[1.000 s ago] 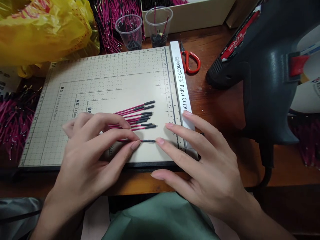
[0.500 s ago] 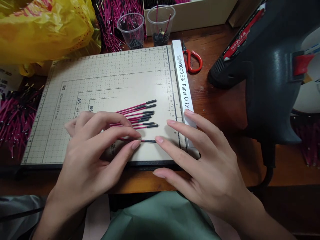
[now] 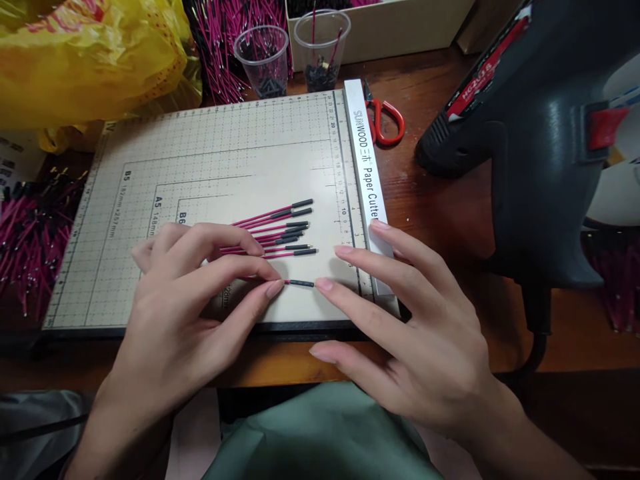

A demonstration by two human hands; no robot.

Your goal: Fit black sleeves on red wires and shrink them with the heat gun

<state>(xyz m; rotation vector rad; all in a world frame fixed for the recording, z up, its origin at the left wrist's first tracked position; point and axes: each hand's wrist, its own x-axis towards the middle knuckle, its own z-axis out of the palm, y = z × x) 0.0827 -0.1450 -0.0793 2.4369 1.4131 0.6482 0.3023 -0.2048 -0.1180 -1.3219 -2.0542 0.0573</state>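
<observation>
My left hand (image 3: 195, 307) pinches a thin magenta wire between thumb and index finger, just above the paper cutter board (image 3: 215, 147). The wire's black-sleeved end (image 3: 302, 284) points right, out of the pinch. My right hand (image 3: 410, 320) is open with its fingers spread, and its index fingertip is at the tip of that sleeve. The middle and ring fingertips rest near the cutter's right edge. Several magenta wires with black sleeves (image 3: 300, 213) lie on the board beyond my left fingers, their left parts hidden by that hand.
Two clear cups (image 3: 263, 63) with small black pieces stand behind the board. Red-handled scissors (image 3: 393, 127) lie beside it. A black heat gun (image 3: 540, 167) is at the right, a yellow plastic bag (image 3: 110, 73) at the back left, and wire bundles (image 3: 35, 247) at the left.
My right index fingertip has shifted slightly right, uncovering more of the black sleeve's end. My left hand keeps its pinch and has barely moved.
</observation>
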